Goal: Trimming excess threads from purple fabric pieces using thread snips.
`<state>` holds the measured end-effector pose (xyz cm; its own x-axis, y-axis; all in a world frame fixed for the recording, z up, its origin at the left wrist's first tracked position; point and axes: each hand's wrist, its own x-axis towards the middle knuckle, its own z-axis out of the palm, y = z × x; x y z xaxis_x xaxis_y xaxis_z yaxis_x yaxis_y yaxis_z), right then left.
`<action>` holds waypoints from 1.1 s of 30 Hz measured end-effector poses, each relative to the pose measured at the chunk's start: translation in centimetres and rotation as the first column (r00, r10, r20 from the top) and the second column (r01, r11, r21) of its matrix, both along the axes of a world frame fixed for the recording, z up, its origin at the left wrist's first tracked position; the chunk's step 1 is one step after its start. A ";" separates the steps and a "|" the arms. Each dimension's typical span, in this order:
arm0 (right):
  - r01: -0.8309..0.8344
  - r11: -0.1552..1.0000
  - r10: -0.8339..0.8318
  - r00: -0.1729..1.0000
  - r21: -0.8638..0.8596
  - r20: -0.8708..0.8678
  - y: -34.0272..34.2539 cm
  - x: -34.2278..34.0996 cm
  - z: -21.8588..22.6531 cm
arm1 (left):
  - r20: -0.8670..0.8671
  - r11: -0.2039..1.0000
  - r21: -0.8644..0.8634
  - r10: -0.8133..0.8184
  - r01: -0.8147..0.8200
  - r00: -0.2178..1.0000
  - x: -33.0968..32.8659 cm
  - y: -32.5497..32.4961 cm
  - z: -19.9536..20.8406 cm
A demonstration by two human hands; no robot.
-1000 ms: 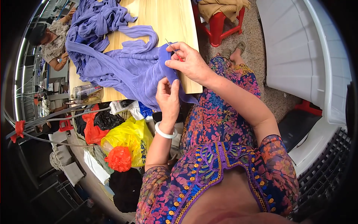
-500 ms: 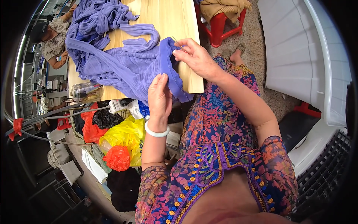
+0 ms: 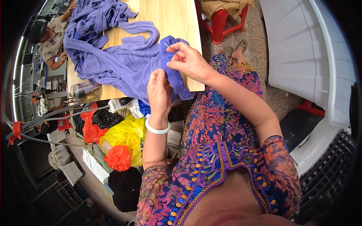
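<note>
A long purple pleated garment lies in folds over a pale wooden table, one end hanging off the near edge. My left hand, with a white bangle on the wrist, holds a fold of that hanging end. My right hand pinches the same fabric just above and grips a small red-handled tool whose thin metal tip points into the cloth. The two hands are close together at the table's near edge.
A clear glass jar stands at the table's left corner. Red, yellow and black plastic bags pile on the floor below. A red stool stands behind the table. Another person works at the far left. White bins stand right.
Both hands have moved slightly along the fabric edge. The right hand has turned, and the tool's tip now shows above the cloth.
</note>
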<state>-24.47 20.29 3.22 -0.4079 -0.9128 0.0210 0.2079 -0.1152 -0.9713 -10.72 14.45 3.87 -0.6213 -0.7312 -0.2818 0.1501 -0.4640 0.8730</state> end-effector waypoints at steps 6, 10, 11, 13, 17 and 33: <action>0.086 0.996 -0.085 0.994 -0.012 0.071 -0.7 -0.5 0.8 | 0.193 0.957 -0.289 0.062 -0.004 0.979 0.4 2.3 -1.7; 0.144 0.988 -0.137 0.985 -0.055 0.104 -1.5 -0.5 0.7 | 0.297 0.924 -0.366 0.006 0.108 0.955 0.6 2.6 -2.4; 0.154 0.987 -0.147 0.983 -0.056 0.110 -1.6 -0.6 0.7 | 0.335 0.906 -0.396 -0.010 0.150 0.942 0.7 2.7 -2.4; 0.165 0.985 -0.158 0.981 -0.056 0.116 -1.7 -0.8 0.7 | 0.348 0.890 -0.426 -0.003 0.161 0.937 0.6 2.8 -1.7; 0.178 0.982 -0.173 0.982 -0.069 0.076 -1.9 -1.7 -0.6 | 0.145 0.990 -0.094 -0.091 0.105 0.985 0.3 2.2 -0.7; -0.168 0.985 0.165 0.984 0.045 0.063 2.3 -0.3 -2.0 | -0.030 0.996 0.085 -0.017 0.020 0.999 -0.1 -1.0 0.0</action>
<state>-24.77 22.58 1.23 -0.2489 -0.9674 -0.0456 0.2772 -0.0260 -0.9605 -10.79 13.48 3.84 -0.6432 -0.6937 -0.3242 0.1655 -0.5393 0.8257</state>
